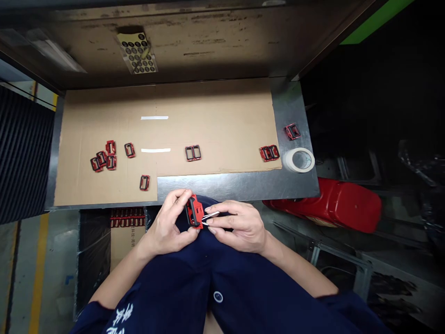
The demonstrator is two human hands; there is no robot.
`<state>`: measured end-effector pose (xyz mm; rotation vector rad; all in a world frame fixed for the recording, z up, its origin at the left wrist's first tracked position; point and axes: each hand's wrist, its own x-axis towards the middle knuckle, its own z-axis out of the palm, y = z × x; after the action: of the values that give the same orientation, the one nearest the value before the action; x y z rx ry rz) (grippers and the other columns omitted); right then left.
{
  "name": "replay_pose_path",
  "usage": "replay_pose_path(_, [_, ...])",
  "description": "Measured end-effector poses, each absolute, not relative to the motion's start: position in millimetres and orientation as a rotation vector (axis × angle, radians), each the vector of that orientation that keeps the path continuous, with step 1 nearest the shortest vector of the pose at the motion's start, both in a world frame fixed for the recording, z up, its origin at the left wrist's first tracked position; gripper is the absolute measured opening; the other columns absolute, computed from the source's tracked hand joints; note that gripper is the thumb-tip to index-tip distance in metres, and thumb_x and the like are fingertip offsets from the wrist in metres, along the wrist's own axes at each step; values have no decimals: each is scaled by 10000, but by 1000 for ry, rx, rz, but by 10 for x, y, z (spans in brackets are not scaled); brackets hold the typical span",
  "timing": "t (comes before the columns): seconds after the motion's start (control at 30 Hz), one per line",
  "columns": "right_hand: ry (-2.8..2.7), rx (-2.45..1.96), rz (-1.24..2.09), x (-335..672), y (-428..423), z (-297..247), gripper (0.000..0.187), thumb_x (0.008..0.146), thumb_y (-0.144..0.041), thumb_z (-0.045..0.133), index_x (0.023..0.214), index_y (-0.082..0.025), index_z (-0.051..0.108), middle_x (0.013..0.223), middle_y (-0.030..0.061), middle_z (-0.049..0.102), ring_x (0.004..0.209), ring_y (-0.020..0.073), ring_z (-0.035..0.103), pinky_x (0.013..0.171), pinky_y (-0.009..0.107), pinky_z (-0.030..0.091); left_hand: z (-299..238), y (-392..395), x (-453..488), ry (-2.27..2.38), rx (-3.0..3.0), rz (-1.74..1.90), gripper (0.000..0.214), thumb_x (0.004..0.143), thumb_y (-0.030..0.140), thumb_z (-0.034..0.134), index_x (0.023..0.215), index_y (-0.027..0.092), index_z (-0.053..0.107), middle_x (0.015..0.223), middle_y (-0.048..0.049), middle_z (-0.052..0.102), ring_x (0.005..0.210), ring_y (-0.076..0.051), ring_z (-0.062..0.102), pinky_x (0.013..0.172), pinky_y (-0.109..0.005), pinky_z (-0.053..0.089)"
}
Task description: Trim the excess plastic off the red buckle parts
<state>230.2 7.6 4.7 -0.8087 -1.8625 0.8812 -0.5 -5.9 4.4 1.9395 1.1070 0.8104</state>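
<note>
Cardbd-covered bench (208, 120): just in front of it, L hand (168, 222) pinches red plastic buckle (194, 211), R hand (239, 227) pinches thin metal piece (210, 218) against it; slip could drop either.

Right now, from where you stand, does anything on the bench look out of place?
Yes: one red-and-black rectangular buckle lies skewed on the bare metal bench top, apart from the cardboard sheet where the rest lie.
</note>
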Motion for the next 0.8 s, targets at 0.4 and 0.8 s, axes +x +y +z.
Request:
replay_pose_path(0.4, [-1962,-839,753,2275,66,54,101,820,-132,725,858,-213,772,958,66,804,646,130,712,622,258,583,17,-91,-31,1099,1920,805,885,802,144,666,1589,242,271,1326,-142,474,1220,-265,543,1030,-456,539])
replay_pose_path(0.8, [-2087,-822,834,2353,90,218,106,898,-173,711,987,-201,761,1038,77,792,835,173,743,757,292,638,24,-87,-65,1076,1935,741,848,875,247,688,1601,258,251,1294,-155,474,1183,-285,539,987,-506,542])
